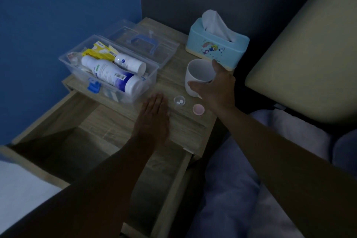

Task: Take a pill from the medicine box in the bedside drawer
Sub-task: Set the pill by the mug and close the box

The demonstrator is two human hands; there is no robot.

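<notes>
A clear plastic medicine box (149, 81) stands open on the wooden bedside table (185, 129), filled with white bottles and yellow packets. Its lid (143, 40) lies tipped back behind it. A small clear pill container (179, 101) with two white pills sits near the table's front, and its pink cap (198, 109) lies just to the right. My left hand (154, 116) rests flat on the table, fingers together, left of the pill container. My right hand (214, 87) wraps around a white cup (197, 75) standing behind the container.
A light blue tissue box (216, 46) stands at the back right of the table. The drawer (81, 141) below the tabletop is pulled out towards me. A cream headboard cushion (309, 54) and bedding (251, 179) lie to the right, a blue wall to the left.
</notes>
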